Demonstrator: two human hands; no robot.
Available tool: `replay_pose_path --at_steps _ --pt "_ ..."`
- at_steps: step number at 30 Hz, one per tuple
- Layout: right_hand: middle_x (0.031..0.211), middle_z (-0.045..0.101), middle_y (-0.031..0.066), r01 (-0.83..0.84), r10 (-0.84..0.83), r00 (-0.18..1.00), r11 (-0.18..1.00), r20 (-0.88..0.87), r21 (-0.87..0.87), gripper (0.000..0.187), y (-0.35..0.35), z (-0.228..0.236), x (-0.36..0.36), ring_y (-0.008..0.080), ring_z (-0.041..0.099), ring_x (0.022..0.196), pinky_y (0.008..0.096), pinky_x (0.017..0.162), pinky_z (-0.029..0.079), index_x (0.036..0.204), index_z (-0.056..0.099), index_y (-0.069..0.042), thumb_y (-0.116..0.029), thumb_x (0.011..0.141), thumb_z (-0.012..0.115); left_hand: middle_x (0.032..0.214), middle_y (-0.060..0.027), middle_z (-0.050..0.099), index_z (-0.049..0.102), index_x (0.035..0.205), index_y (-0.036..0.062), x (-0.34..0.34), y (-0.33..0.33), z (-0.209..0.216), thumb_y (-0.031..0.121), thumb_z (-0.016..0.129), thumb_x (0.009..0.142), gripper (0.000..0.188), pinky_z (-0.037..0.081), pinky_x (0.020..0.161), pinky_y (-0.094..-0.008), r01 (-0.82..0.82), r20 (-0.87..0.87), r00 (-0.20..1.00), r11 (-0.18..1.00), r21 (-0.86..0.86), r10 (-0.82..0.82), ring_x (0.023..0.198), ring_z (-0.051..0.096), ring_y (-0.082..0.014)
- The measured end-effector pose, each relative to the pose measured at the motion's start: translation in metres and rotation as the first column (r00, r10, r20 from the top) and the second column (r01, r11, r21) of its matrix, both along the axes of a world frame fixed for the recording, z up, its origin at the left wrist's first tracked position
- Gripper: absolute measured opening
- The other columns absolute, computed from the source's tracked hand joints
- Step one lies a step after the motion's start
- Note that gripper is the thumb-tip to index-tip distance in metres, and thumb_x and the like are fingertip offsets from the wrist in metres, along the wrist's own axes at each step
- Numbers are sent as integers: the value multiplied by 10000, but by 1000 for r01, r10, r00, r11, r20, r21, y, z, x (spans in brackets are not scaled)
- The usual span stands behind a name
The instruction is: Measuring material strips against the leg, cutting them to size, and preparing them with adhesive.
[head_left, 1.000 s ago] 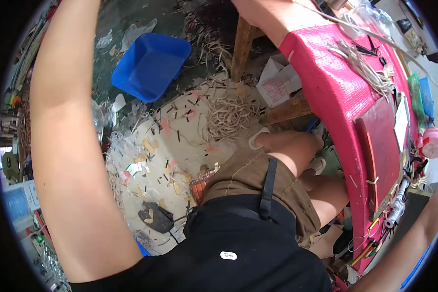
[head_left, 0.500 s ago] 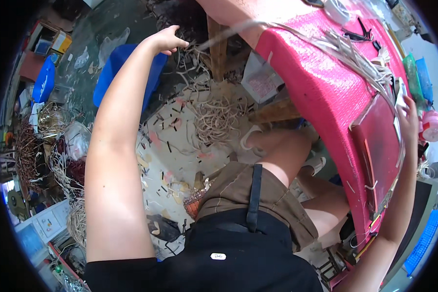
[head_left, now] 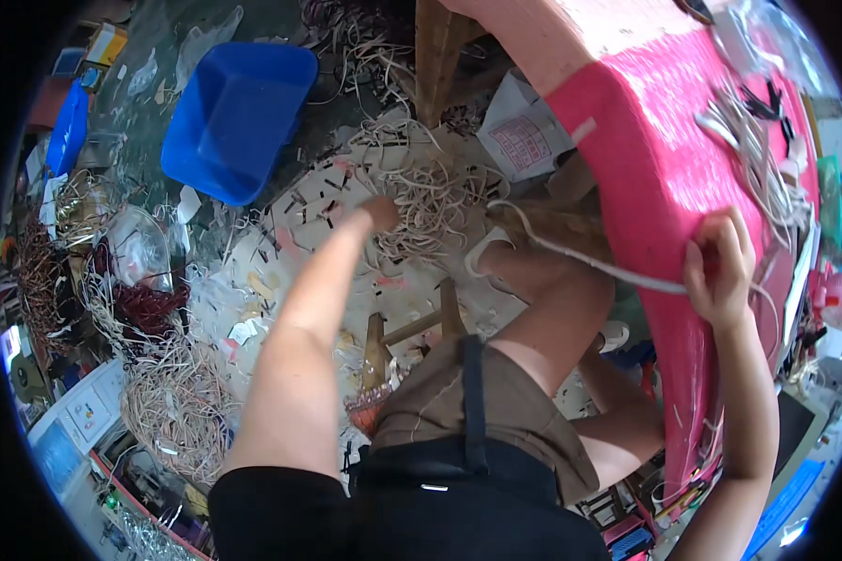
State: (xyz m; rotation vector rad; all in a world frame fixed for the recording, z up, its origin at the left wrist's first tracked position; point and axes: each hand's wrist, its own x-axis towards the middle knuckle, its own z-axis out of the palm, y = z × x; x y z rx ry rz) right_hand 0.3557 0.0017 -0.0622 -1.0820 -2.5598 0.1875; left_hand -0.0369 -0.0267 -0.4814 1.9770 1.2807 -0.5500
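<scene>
My right hand (head_left: 722, 266) is closed over the pink-covered table, its fingers pinching a white cord (head_left: 617, 272). From these fingers the cord stretches left past the table edge, above my legs, to a loose curled end. Low over the floor, my left hand (head_left: 381, 213) is beside a tangled heap of white cords (head_left: 426, 215). Its fingers are turned away and hidden, so I cannot make out a grip. On the table, beyond my right hand, lies a bundle of white cords (head_left: 753, 154).
A blue tub (head_left: 234, 117) stands on the littered floor at the far left. A wooden table leg (head_left: 437, 75) and a white sack (head_left: 524, 136) are beyond the heap. Another large cord pile (head_left: 180, 402) lies at the left. A small wooden stool (head_left: 374, 351) stands near my legs.
My left hand has come down and nearer, from beyond the blue tub to the floor heap. My right hand has moved left from the table's far-right side, now with the cord. The view has shifted.
</scene>
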Motion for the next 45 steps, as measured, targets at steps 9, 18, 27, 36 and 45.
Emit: replay_pose_path --at_steps 9,18,27,36,45 --pt "631 369 141 -20 34 954 998 298 -51 348 34 -5 -5 296 393 492 407 460 288 611 413 -17 -233 876 480 1373 -182 416 616 1103 73 92 -12 -49 210 584 803 331 465 894 -420 -556 -158 823 831 -22 546 1212 462 -297" --pt "988 525 282 -136 161 926 986 342 -98 304 17 4 57 377 535 837 476 756 432 1001 410 50 -240 929 359 1495 -147 233 492 1311 92 114 33 -115 270 486 883 463 218 1076 -520 -285 -193 945 955 -79 266 1379 199 -330" --pt "1142 527 281 -77 156 850 982 503 -175 440 13 35 98 399 557 920 514 824 425 1260 370 7 -251 903 370 1524 -73 185 340 1418 111 116 39 -158 356 385 929 549 131 1104 -522 -153 -297 942 987 38 158 1410 99 -302" --pt "1096 564 256 -64 132 949 970 288 -234 428 27 8 43 399 569 924 505 830 424 1278 383 -40 -240 900 386 1102 -170 570 632 1049 5 94 18 -190 170 472 850 303 378 968 -454 -382 -34 919 907 177 393 1126 513 -319" --pt "1052 559 285 -120 162 965 972 207 -200 361 24 5 42 365 564 846 472 765 442 1212 404 -5 -159 888 432 892 -128 645 662 1006 153 153 -86 -28 47 532 784 278 507 729 -421 -468 579 688 877 -106 437 844 625 -339"
